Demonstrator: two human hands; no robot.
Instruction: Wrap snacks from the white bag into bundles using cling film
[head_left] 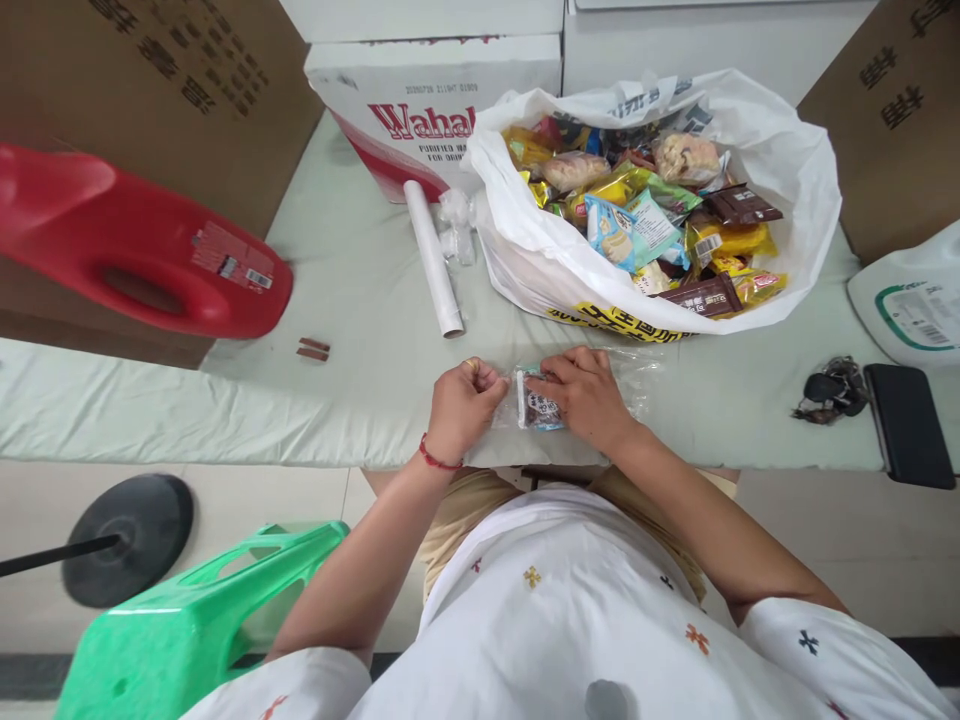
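A small snack packet [541,412] with dark and light blue printing lies near the front edge of the table, inside or under a clear plastic bag [637,372]. My right hand [589,400] bends over the packet from the right, fingers pressing on it. On the left side, my left hand [466,402] is closed in a pinch at the bag's edge; its fingertips partly hide the film there. Behind both hands stands a large white plastic bag [517,255], full of wrapped snacks [630,225] in several colours.
A white paper tube [435,260] and crumpled clear plastic [456,225] lie beside the white bag. To the left are a red jug [247,285] and two small brown strips [313,347]. Keys [831,390] and a phone [909,422] sit right. A green stool [172,610] stands below.
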